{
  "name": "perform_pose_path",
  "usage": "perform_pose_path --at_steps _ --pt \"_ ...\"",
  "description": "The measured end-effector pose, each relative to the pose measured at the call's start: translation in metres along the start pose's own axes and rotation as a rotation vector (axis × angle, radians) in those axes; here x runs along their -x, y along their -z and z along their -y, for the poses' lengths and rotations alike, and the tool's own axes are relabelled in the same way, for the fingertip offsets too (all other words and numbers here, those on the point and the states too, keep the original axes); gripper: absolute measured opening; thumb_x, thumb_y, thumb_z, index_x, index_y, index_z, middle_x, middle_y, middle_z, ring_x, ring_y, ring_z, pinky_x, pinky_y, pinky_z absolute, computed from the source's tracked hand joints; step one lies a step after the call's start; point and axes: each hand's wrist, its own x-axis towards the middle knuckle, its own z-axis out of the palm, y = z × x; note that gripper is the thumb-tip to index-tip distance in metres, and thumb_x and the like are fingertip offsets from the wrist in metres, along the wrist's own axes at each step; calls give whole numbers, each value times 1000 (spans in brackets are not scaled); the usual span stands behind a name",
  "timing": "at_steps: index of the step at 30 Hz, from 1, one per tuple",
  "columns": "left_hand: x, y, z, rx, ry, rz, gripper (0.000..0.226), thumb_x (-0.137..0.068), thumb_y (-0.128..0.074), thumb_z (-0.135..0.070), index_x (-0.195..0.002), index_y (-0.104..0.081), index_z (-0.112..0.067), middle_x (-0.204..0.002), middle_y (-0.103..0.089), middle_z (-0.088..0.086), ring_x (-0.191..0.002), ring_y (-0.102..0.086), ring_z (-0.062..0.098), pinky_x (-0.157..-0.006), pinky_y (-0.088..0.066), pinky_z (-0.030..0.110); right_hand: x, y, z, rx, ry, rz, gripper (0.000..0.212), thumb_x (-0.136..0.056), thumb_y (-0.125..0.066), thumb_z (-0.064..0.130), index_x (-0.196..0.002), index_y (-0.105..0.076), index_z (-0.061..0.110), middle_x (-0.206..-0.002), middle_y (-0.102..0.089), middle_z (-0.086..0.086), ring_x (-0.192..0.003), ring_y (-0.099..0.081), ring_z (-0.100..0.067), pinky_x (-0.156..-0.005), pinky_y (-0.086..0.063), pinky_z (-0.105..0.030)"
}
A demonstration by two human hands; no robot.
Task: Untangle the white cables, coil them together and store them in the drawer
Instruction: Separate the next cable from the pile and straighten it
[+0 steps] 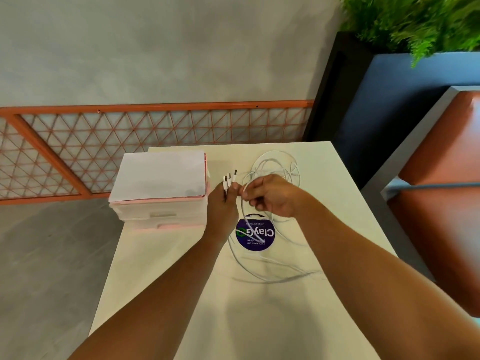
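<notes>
Thin white cables [242,206] trail over the round blue sticker [255,233] on the white table [181,281]. Just beyond the sticker, the left hand [223,203] pinches their plug ends upright and the right hand [270,197] curls round the strands. The pink-and-white plastic drawer unit [161,188] stands left of the sticker.

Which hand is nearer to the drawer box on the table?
Left. The left hand, gripping the cable ends, is beside the drawer box; the right hand, holding a cable loop, is farther right.

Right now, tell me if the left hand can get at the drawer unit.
Probably yes: the drawer unit sits right beside the left hand, nothing between, though that hand grips the white cables.
</notes>
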Motion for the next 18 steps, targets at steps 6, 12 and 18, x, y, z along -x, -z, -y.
perform_pose_path --at_steps 6,12,18 --pt "15 1 10 -8 118 124 27 -104 -49 -27 -85 -67 -17 -58 -61 -14 -50 -54 0 -51 -40 18 2 -3 -29 250 -41 -45 5 -82 -75 5 -84 -74 0 -60 -62 -8 -47 -49 -12 -43 -37 -21" --pt "15 2 11 -156 74 161 23 -103 -50 -23 -87 -66 -15 -77 -68 -3 -67 -61 1 -60 -43 9 0 6 -36 359 -119 -16 20 -80 -80 19 -86 -73 1 -66 -60 -9 -50 -49 -14 -44 -37 -22" --pt "16 7 19 -151 97 204 27 -103 -50 -18 -78 -60 -10 -67 -60 2 -65 -58 6 -68 -43 23 1 44 -22 -569 -16 -164 15 -95 -53 8 -107 -61 2 -98 -67 -15 -82 -69 -27 -72 -56 -37"
